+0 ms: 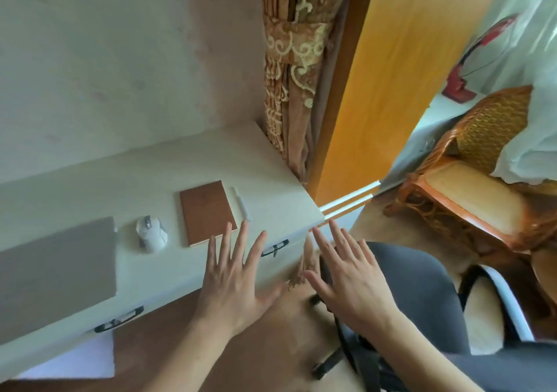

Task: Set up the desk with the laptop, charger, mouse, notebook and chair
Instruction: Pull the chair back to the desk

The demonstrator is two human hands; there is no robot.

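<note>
A closed grey laptop (57, 268) lies at the left of the white desk (168, 168). To its right sit a white mouse (150, 233), a brown notebook (208, 212) and a white pen (242, 206). The grey office chair (422, 289) stands off the desk's right end, below right. My left hand (238, 283) is spread flat over the desk's front edge, fingertips near the notebook. My right hand (346, 274) hovers, fingers apart, over the chair's seat edge. Both hands hold nothing. I see no charger.
Drawers with dark handles (274, 248) run along the desk front. A patterned curtain (289, 75) and an orange door panel (391, 75) stand behind the desk's right end. A wicker chair (470, 186) is at the right. White paper (78, 361) lies on the floor.
</note>
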